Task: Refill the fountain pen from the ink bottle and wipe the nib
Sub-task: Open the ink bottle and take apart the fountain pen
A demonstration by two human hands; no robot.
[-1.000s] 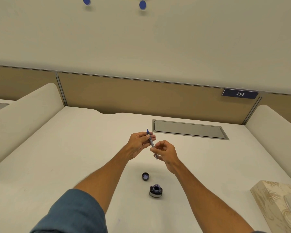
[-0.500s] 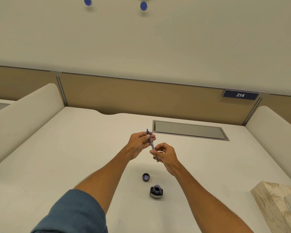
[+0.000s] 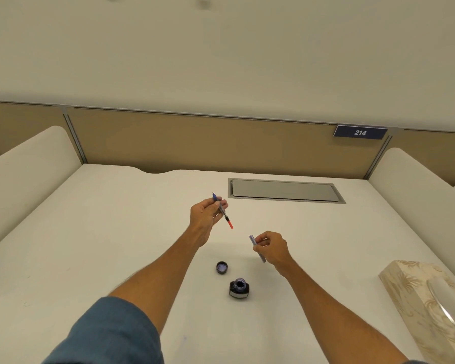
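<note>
Pen apart: left hand (image 3: 205, 215) grips the nib half (image 3: 222, 211), right hand (image 3: 272, 248) the barrel (image 3: 258, 248); next, dip into the open ink bottle (image 3: 239, 288) at lower centre.

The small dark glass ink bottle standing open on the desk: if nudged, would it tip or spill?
The small dark glass ink bottle looks squat and wide-based, so probably slides before tipping. Its round black cap lies apart, so a knock would likely slosh ink out.

Two hands (image 3: 204, 214); two pen parts (image 3: 222, 211); one ink bottle (image 3: 239, 288); one cap (image 3: 222, 267); one tissue box (image 3: 426, 306).
</note>
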